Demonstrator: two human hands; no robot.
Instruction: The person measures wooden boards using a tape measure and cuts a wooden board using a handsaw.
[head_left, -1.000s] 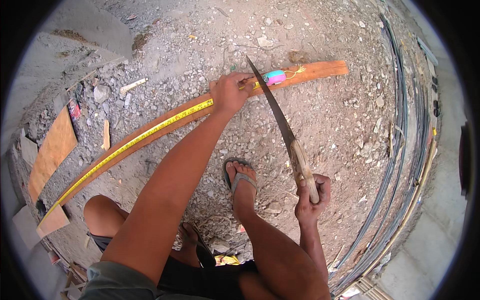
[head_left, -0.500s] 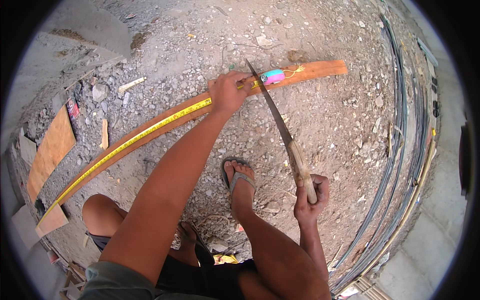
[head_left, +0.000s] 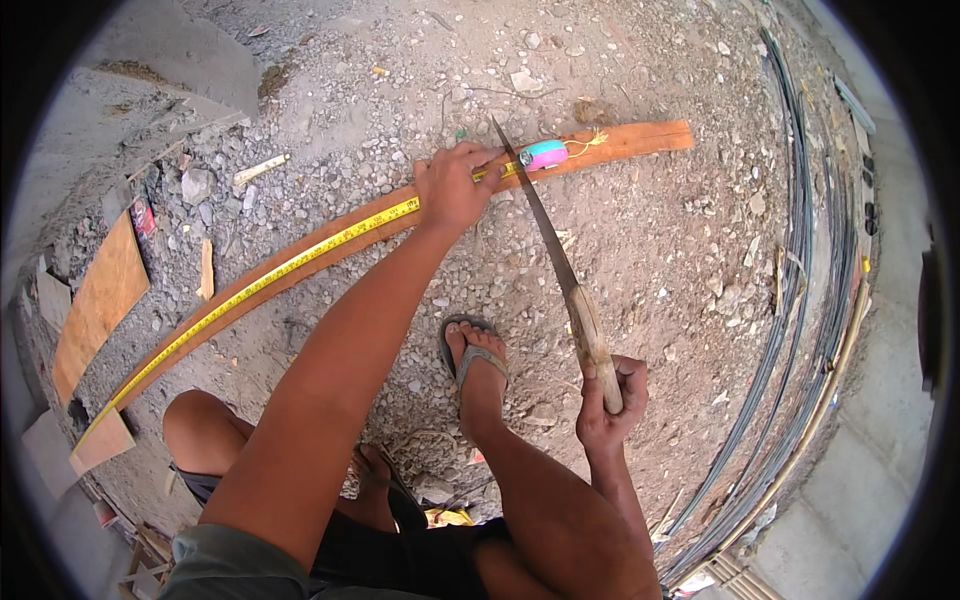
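A long orange-brown wooden board [head_left: 650, 137] lies across the gravel, looking curved in the fisheye view, with a yellow tape measure blade [head_left: 330, 243] stretched along it. The pink and turquoise tape case [head_left: 543, 156] with a yellow cord sits on the board. My left hand [head_left: 456, 185] grips the board and tape just left of the case. My right hand [head_left: 610, 400] holds a hand saw by its pale wooden handle [head_left: 588, 330]; its long dark blade [head_left: 540, 220] angles up over the board just beside the case, though whether it touches cannot be told.
Long dark bars [head_left: 797, 250] and a pale pole [head_left: 840, 372] run along the right near a concrete wall [head_left: 870, 480]. Plywood scraps [head_left: 100, 305], stones and wood bits lie at the left beside concrete [head_left: 170, 60]. My sandalled foot [head_left: 478, 370] is between my arms.
My right hand has shifted slightly left and down with the saw handle, and the blade sits a little more upright. My left hand has barely moved.
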